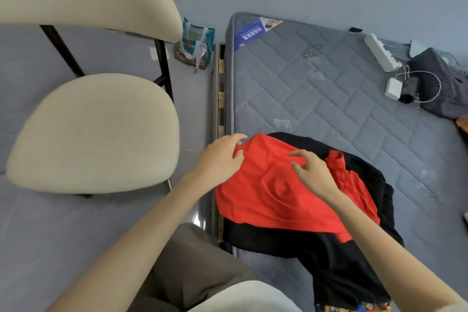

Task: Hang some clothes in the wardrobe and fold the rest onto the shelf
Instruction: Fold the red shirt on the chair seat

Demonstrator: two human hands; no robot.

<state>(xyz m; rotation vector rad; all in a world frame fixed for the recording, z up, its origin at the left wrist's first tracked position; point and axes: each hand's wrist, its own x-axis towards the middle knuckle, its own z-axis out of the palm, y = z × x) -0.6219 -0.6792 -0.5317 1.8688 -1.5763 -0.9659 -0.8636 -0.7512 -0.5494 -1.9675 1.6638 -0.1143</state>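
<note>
A red shirt (273, 192) lies spread over a black garment (336, 261) at the near left corner of a grey quilted mattress (342, 99). My left hand (220, 157) rests at the shirt's upper left edge, fingers slightly curled and touching the cloth. Over the middle of the shirt is my right hand (314, 172), fingers apart, near its collar (336, 159). Neither hand visibly grips the cloth. A patterned colourful fabric (354, 308) peeks out at the bottom edge.
A cream chair (96, 134) with black legs stands on the floor to the left. A bag (195, 43) sits by the wall. A white power strip (379, 52), chargers and a dark knitted item (440, 81) lie at the mattress's far right.
</note>
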